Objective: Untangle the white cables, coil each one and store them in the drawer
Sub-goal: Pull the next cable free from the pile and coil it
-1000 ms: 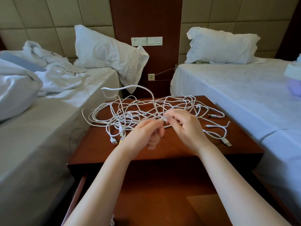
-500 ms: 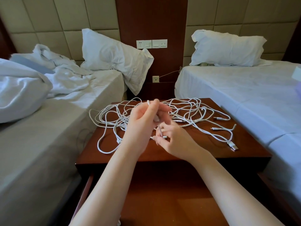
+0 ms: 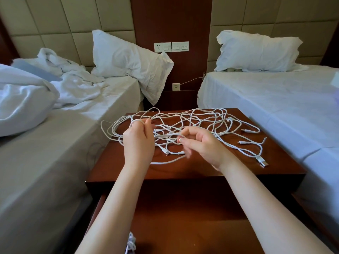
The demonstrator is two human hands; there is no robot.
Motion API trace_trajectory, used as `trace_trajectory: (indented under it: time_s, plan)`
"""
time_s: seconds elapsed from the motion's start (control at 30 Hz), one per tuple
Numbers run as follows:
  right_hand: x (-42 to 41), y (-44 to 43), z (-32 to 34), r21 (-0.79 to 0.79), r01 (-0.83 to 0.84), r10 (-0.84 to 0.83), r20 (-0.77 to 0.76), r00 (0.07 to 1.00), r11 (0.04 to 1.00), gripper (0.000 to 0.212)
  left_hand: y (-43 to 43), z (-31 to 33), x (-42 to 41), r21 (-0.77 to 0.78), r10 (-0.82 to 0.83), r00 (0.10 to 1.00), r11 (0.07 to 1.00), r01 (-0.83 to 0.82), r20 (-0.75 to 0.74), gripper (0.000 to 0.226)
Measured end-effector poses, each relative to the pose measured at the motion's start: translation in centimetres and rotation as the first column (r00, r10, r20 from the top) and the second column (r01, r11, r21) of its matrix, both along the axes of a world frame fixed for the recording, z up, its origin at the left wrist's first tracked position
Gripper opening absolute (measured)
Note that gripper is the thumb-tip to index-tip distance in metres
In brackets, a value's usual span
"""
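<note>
A tangle of white cables spreads over the top of the dark wooden nightstand, with plug ends lying loose at the right. My left hand holds a loop of one cable wound round its fingers, above the tangle's left part. My right hand pinches the same cable just to the right, fingers curled. A strand runs between the two hands. Below the tabletop the drawer stands pulled out. A bit of white cable shows at its front, beside my left forearm.
Beds flank the nightstand: the left bed with a rumpled duvet and a pillow, the right bed made, with another pillow. Wall sockets sit on the wooden panel behind.
My left hand has dropped back over the tangle's left part and now has a loop round its fingers. My right hand has shifted right and risen, pulling the strand between the hands.
</note>
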State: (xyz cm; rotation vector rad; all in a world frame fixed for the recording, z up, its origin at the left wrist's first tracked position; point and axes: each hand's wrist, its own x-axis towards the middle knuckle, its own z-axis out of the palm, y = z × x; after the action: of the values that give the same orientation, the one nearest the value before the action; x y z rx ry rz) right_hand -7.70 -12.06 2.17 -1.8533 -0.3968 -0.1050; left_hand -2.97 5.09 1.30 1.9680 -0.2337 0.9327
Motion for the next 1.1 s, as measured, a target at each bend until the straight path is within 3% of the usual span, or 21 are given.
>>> trace_trajectory:
  time_s: [0.2, 0.27, 0.33, 0.43, 0.57, 0.7, 0.8, 0.97, 1.07, 1.1]
  plan:
    - [0.0, -0.5, 0.8, 0.038, 0.161, -0.166, 0.216, 0.962, 0.986, 0.008, -0.6, -0.2, 0.0, 0.213, -0.025, 0.984, 0.975, 0.063, -0.177, 0.031]
    - [0.1, -0.6, 0.8, 0.038, 0.211, -0.212, 0.317, 0.925, 0.977, 0.01, -1.0, -0.1, -0.1, 0.169, -0.136, 0.951, 0.968, 0.187, -0.276, 0.031]
    - [0.1, -0.7, 0.8, 0.041, 0.224, -0.223, 0.384, 0.896, 0.974, 0.01, -1.3, 0.2, -0.6, 0.011, -0.309, 0.883, 0.943, 0.334, -0.353, 0.036]
    - [0.4, -1.0, 0.7, 0.112, 0.222, -0.249, 0.391, 0.886, 0.969, 0.008, -1.8, 0.6, -1.3, -0.196, -0.561, 0.722, 0.824, 0.531, -0.405, 0.051]
    - [0.6, -1.6, 0.7, 0.201, 0.239, -0.299, 0.362, 0.883, 0.95, 0.009, -2.1, 1.0, -2.1, -0.351, -0.803, 0.382, 0.558, 0.752, -0.458, 0.049]
    - [0.8, -2.3, 0.3, 0.22, 0.22, -0.279, 0.291, 0.915, 0.95, 0.011, -2.2, 1.3, -2.7, -0.431, -0.873, 0.138, 0.362, 0.826, -0.467, 0.041]
    - [0.8, -2.0, 0.1, 0.218, 0.192, -0.241, 0.225, 0.944, 0.957, 0.017, -2.0, 2.1, -3.1, -0.472, -0.87, -0.005, 0.264, 0.841, -0.494, 0.038]
    - [0.5, -1.0, -0.1, 0.137, 0.034, -0.041, 0.044, 0.998, 0.99, 0.015, -1.9, 3.3, -4.0, -0.478, -0.919, -0.027, 0.179, 0.86, -0.393, 0.036]
    - [0.4, 0.0, -0.1, -0.067, -0.076, 0.074, -0.042, 0.996, 0.995, 0.051, -2.5, 3.6, -4.0, -0.499, -0.962, 0.072, 0.2, 0.843, -0.263, 0.03]
    - [0.3, 0.4, -0.2, -0.123, -0.105, 0.098, -0.055, 0.994, 0.987, 0.052, -2.6, 3.7, -3.9, -0.516, -0.969, 0.113, 0.214, 0.829, -0.22, 0.027]
